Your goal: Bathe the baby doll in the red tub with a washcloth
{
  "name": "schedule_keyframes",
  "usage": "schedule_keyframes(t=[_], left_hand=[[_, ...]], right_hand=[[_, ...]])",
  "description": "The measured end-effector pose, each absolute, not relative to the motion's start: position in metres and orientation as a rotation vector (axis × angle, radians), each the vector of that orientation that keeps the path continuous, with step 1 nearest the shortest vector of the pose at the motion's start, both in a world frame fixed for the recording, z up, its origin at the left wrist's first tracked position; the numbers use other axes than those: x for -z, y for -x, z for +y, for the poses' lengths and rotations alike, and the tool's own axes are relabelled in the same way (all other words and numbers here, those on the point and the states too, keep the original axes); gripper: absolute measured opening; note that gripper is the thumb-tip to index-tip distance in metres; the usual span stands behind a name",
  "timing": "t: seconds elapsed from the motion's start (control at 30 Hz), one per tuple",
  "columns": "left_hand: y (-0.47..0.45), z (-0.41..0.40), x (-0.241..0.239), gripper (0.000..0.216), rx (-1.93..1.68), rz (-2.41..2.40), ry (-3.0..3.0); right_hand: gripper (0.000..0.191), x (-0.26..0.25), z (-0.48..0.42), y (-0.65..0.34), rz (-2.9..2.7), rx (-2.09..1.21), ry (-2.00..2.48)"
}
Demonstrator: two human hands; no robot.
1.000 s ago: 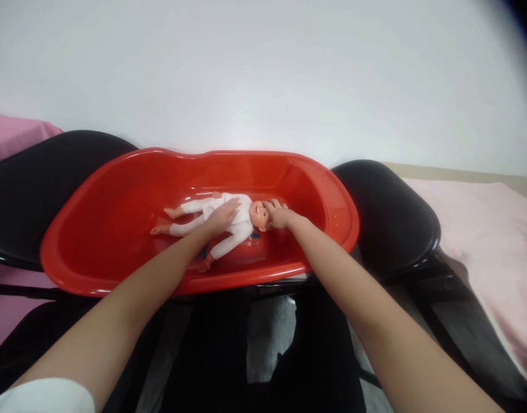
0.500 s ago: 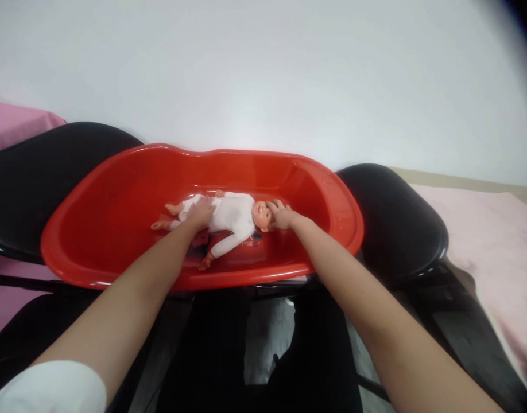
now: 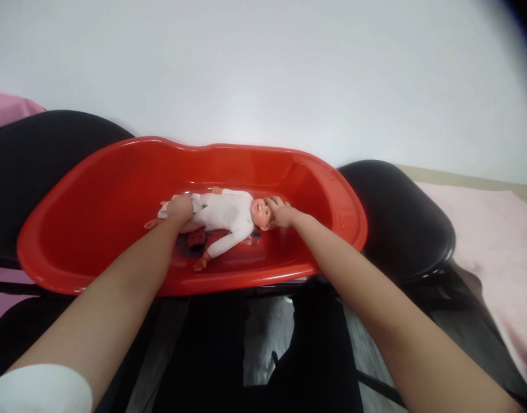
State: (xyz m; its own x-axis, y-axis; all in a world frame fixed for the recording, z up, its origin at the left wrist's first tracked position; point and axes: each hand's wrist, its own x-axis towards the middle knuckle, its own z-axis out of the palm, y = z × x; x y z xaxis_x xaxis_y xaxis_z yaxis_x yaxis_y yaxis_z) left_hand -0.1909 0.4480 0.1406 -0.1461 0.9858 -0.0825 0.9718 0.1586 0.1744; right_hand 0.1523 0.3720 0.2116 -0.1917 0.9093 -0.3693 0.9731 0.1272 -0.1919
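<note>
Tub (image 3: 95, 212), big, red and glossy, sits lengthwise before the person, and from where I stand its contents are easy to see: a doll (image 3: 229, 211) in white clothes, flat on its back on the bottom. Its head points to the right end, its feet to the left. One arm is stretched out towards the near side; the other lies along the far side. Just by the near arm, the tub floor shows a red-and-black picture (image 3: 197, 240), with a blue-and-white marking (image 3: 251, 240) below the doll's head.

The person's right hand (image 3: 283, 215) is inside the tub too, its grip cupped round the top of the doll's head and holding it. The left hand (image 3: 180, 207) lies over the doll's legs; its fingers are hidden, so I can't tell whether that grip is closed on them.

Black seats stand beside the tub, one at the left end (image 3: 39, 155) and one at the right (image 3: 395, 223). Beyond the right seat spreads a pale pink cloth (image 3: 504, 241); a stronger pink cloth (image 3: 11, 109) shows past the left seat. Behind everything rises a white wall (image 3: 289, 69).
</note>
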Motion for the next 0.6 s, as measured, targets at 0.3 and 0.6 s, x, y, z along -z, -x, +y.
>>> schedule_keyframes(t=[0.3, 0.6], left_hand=[[0.147, 0.444, -0.147, 0.036, -0.485, 1.951, -2.162], [0.168, 0.444, -0.126, 0.047, -0.512, 2.289, -1.934]], right_hand=[[0.114, -0.218, 0.380, -0.155, 2.282, 0.673, -1.888], [0.114, -0.211, 0.385, -0.162, 2.339, 0.704, -1.912]])
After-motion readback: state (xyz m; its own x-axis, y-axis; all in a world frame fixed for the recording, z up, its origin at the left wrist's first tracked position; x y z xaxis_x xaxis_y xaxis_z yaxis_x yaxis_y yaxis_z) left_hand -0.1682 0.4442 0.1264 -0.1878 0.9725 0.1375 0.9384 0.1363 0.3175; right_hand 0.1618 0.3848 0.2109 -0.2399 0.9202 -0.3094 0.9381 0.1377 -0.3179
